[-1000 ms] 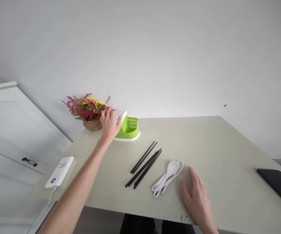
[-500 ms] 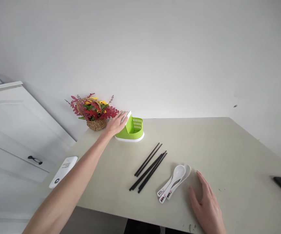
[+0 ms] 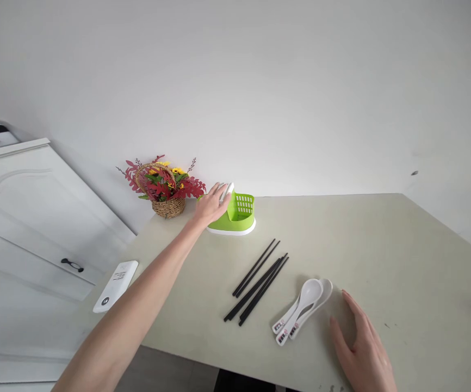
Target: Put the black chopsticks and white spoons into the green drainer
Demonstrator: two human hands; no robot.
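Observation:
My left hand (image 3: 213,206) reaches to the far side of the table and wraps round the left end of a green and white cutlery holder (image 3: 237,214), fingers over its white part. Several black chopsticks (image 3: 258,281) lie loose in the middle of the table. Stacked white spoons (image 3: 303,308) lie to their right. My right hand (image 3: 361,351) rests flat on the table just right of the spoons, fingers stretched out, holding nothing.
A wicker basket of red and yellow flowers (image 3: 164,188) stands against the wall left of the holder. A white power bank (image 3: 116,278) lies near the table's left edge. A white cabinet door (image 3: 35,212) is at the left.
The view has shifted, so everything sits further right in frame. My left hand slid from on top of the holder to its left end. My right hand stays beside the spoons.

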